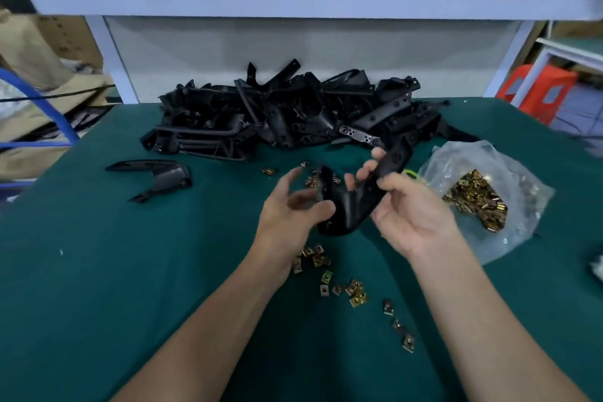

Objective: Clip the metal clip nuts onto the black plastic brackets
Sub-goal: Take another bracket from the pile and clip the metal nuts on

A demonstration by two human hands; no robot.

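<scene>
HEAD VIEW, centre of frame: My right hand (414, 212) has its grip wrapped round the upper arm of a black bracket (347, 206). The fingertips (365, 171) curl over the far edge and the thumb sits on the near side, with the part held clear above the green counter (130, 271). My left hand (293, 206) stands just beside the bracket's lower end, thumb against it and fingers half bent. Motion blur leaves me unable to tell whether that grip is released or pinching something, and I see no nut in it.

Loose clip nuts (355, 292) lie scattered at lower centre, from under my left wrist toward the lower right, with a few more just above the hands. A clear bag (456, 158) holding many more rests at the right. The pile of brackets (293, 114) fills the upper centre, and a spare bracket (156, 176) lies alone at centre left.

As I judge it, the step in hand is readying this bracket for a nut. To do it well, I would hold the right grip firm and turn a mounting tab toward the left hand. I would then take one nut from the near scatter, set its open mouth square to the tab's edge, and push until the holes line up. A skewed start would likely spring the nut off.
</scene>
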